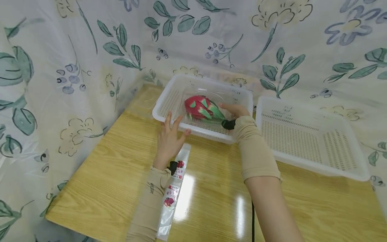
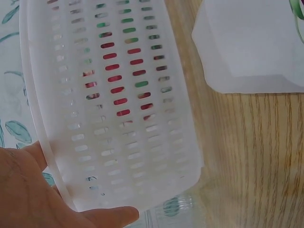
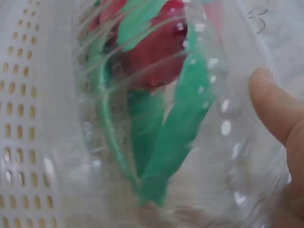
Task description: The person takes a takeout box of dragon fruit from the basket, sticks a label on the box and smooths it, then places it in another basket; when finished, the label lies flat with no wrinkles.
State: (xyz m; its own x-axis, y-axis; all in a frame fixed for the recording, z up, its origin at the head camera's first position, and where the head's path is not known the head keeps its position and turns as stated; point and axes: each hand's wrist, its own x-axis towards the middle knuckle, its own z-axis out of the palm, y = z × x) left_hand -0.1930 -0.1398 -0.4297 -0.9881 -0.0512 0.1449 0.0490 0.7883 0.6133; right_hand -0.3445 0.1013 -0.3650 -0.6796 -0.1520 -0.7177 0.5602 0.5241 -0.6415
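Note:
A red dragon fruit (image 1: pixel 198 105) with green scales lies inside a clear plastic box (image 3: pixel 223 156), within the left white basket (image 1: pixel 208 135). My right hand (image 1: pixel 237 110) holds the box at its right end; one finger (image 3: pixel 275 109) lies along the box's far side, while the rest of the grip is mostly hidden. My left hand (image 1: pixel 169 139) rests on the basket's near left rim with fingers spread. In the left wrist view, its thumb (image 2: pixel 114 217) lies against the basket's outer wall and its other fingers pass behind the rim.
A second white basket (image 1: pixel 317 168) stands to the right. Clear plastic (image 1: pixel 143 101) sits beyond the left basket's left end. A strip of printed labels (image 1: pixel 172 198) lies under my left forearm, and a black cable (image 1: pixel 253 222) runs along the wooden table (image 1: pixel 105 168). Floral sheeting (image 1: pixel 196 50) surrounds it.

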